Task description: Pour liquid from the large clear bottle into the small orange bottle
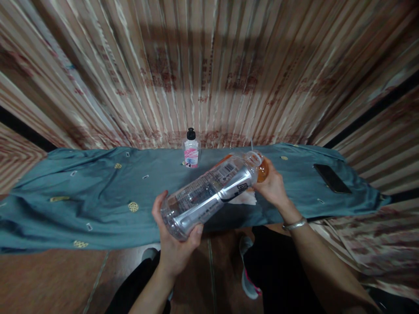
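Both hands hold one clear plastic bottle [209, 192] tilted nearly flat above the front edge of the table: the left hand [175, 242] is wrapped around its ribbed base, thumb on the near side, and the right hand [271, 185] is closed around the orange cap [262, 170] at the neck. It looks empty, so it should be light, and the thin wall would likely dent under a hard squeeze; the smooth label [216, 183] may be slippery, so the ribbed base and the cap seem the surest places to grip. A silver bangle [294, 224] circles the right wrist. Beneath lies a soft, wrinkled teal cloth [98, 196] with small printed motifs. A small bottle with a black cap and pink label [191, 150] stands upright at the far edge, and a flat black phone [332, 178] lies to the right, well apart.
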The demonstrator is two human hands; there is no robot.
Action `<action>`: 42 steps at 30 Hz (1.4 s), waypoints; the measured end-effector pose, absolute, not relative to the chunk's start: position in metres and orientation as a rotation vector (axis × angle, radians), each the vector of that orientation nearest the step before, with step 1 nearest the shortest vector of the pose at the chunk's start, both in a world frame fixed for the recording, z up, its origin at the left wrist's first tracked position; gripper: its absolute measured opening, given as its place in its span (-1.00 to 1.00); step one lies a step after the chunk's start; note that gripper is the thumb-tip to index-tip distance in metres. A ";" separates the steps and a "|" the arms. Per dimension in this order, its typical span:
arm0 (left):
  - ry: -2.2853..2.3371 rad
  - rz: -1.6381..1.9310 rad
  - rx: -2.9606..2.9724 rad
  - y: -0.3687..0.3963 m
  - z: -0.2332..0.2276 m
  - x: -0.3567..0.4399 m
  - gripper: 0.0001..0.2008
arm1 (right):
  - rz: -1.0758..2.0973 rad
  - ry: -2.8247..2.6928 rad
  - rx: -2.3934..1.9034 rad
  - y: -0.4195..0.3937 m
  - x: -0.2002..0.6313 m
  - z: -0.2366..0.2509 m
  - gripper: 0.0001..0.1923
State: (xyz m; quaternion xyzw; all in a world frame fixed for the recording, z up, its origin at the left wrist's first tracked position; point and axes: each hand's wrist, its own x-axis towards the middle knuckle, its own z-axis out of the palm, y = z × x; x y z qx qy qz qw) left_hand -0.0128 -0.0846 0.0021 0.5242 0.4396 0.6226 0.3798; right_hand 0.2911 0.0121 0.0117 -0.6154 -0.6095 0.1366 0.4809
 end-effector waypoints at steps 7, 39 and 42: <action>1.127 1.582 1.306 -0.085 0.000 -0.016 -0.01 | 0.336 -1.488 -1.521 0.011 0.289 0.015 -0.07; 1.154 1.663 1.352 -0.085 0.005 -0.006 -0.06 | 0.344 -1.502 -1.511 0.014 0.295 0.006 -0.01; 1.150 1.694 1.344 -0.085 0.003 -0.005 -0.07 | 0.324 -1.504 -1.510 0.013 0.295 0.007 -0.01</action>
